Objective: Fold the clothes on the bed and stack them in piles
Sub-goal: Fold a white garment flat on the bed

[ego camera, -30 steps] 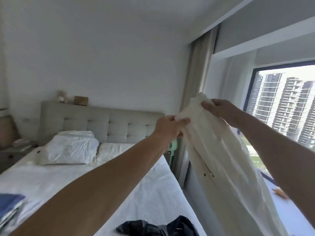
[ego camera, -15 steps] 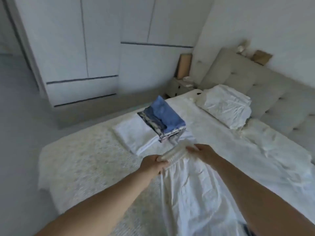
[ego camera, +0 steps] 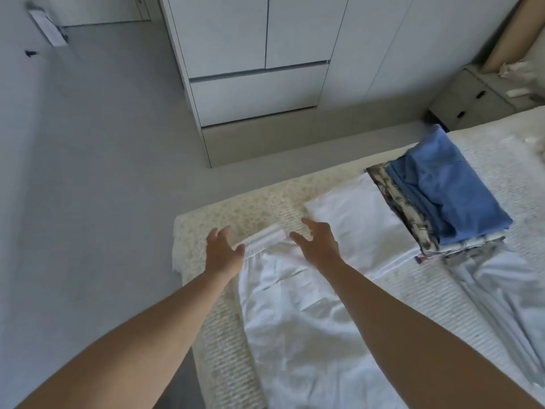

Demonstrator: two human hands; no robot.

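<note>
White trousers (ego camera: 298,317) lie flat along the bed (ego camera: 224,343), their elastic waistband (ego camera: 262,239) near the bed's corner. My left hand (ego camera: 222,250) hovers at the waistband's left end with fingers spread, holding nothing. My right hand (ego camera: 317,242) is at the waistband's right end, fingers spread and apart from the cloth. A folded white garment (ego camera: 356,222) lies just right of my hands. Beside it stands a pile with a blue folded garment (ego camera: 445,184) on top of patterned ones (ego camera: 404,211).
A pale grey garment (ego camera: 501,287) lies crumpled on the bed at the right. White wardrobe doors (ego camera: 253,57) and grey floor (ego camera: 88,172) lie beyond the bed's edge. A bedside cabinet (ego camera: 472,98) stands at the far right.
I turned from the window to the bed's corner. The white trousers, held up by their waistband before, now lie on the bed and both hands have let go.
</note>
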